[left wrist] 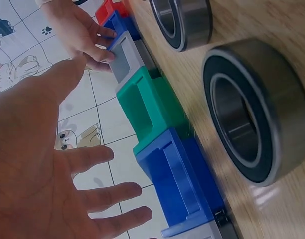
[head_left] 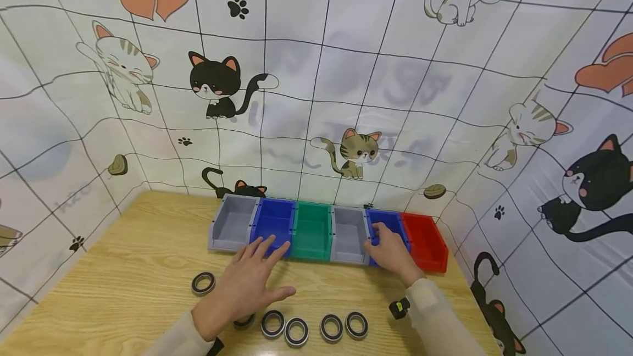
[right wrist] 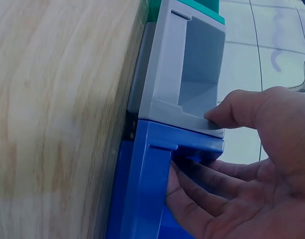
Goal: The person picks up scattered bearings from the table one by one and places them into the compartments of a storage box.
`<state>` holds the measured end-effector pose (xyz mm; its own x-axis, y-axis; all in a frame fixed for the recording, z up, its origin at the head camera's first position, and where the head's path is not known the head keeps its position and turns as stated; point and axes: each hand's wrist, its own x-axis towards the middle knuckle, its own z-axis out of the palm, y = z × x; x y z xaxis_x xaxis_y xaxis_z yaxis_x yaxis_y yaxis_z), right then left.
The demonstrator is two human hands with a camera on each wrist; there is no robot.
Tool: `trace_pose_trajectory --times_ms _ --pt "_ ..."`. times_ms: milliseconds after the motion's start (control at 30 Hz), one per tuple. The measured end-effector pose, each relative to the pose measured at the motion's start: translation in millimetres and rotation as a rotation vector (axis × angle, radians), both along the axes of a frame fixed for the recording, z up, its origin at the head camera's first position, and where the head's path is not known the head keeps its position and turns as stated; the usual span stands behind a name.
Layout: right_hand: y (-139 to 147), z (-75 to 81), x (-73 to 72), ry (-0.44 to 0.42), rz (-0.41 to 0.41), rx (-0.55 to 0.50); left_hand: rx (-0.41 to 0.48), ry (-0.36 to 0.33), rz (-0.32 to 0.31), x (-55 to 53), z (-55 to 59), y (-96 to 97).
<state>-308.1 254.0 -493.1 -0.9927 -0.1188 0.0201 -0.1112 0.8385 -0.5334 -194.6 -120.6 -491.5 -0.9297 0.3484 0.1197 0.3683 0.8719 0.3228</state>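
A row of joined plastic storage bins stands at the back of the table. My right hand (head_left: 393,254) pinches the adjoining side walls of the right-hand grey bin (right wrist: 165,64) and the right-hand blue bin (right wrist: 147,184). Its thumb lies on the grey side, while the other fingers reach inside the blue bin. With fingers spread, my left hand (head_left: 242,290) hovers in front of the left-hand blue bin (head_left: 274,218) and holds nothing. Below and around it lie several ball bearings (head_left: 272,323), metal rings with black seals; the left forearm partly hides one bearing (head_left: 244,323).
A green bin (head_left: 311,232) sits mid-row, a grey bin (head_left: 234,221) at the left end and a red bin (head_left: 425,240) at the right end. One bearing (head_left: 203,283) lies apart at left. Cat-patterned sheeting (head_left: 296,70) encloses the wooden table (head_left: 123,268) behind and at both sides.
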Motion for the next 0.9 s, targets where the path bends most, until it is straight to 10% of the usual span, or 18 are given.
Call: trace_pose_trajectory --times_ms 900 --pt "-36.3 4.1 40.5 -0.056 0.054 -0.044 -0.016 0.071 -0.13 17.2 10.3 27.8"
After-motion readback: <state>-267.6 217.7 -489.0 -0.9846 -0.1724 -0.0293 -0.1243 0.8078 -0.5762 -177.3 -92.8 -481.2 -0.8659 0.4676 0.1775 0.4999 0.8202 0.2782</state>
